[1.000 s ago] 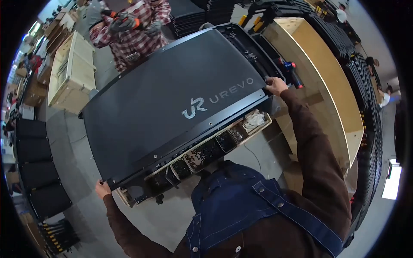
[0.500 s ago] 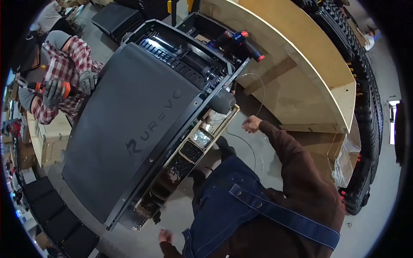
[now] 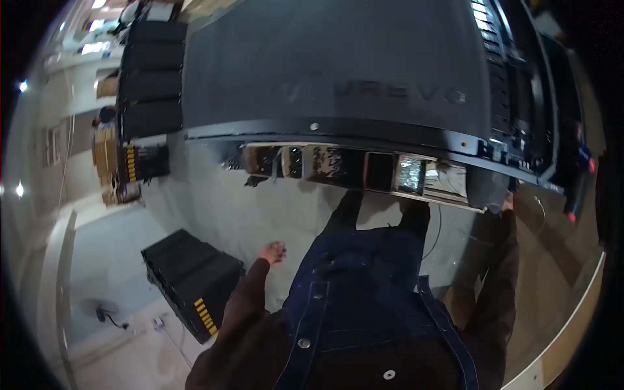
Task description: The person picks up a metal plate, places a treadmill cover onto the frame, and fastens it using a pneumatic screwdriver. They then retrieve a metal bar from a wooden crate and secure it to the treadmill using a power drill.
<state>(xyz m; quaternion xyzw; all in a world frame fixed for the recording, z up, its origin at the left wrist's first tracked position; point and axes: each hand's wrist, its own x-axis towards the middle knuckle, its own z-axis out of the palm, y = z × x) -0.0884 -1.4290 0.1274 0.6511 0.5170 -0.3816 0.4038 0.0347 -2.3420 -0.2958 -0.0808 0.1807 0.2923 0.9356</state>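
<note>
A large treadmill (image 3: 338,52), its dark panel lettered "UREVO", lies across the work stand in front of me. Along its near side hangs a row of small parts trays (image 3: 380,170), one of them full of shiny small metal pieces (image 3: 411,174). A dark grey rounded holder (image 3: 486,190) sits at the right end of the row. My right hand (image 3: 507,201) is beside this holder, its fingers mostly hidden. Over the floor, apart from the trays, my left hand (image 3: 274,252) hangs with loosely bent fingers and nothing in it.
Black stacked units (image 3: 195,279) stand on the floor at lower left, and more black stacks (image 3: 153,81) are at upper left. Red-tipped power tools (image 3: 582,166) hang at the far right. A thin cable (image 3: 435,234) drops behind my legs. A wooden panel edge (image 3: 565,344) is at lower right.
My view has swung round, so the treadmill now lies level across the top and the co-worker is out of view. My right hand has come close to the grey holder.
</note>
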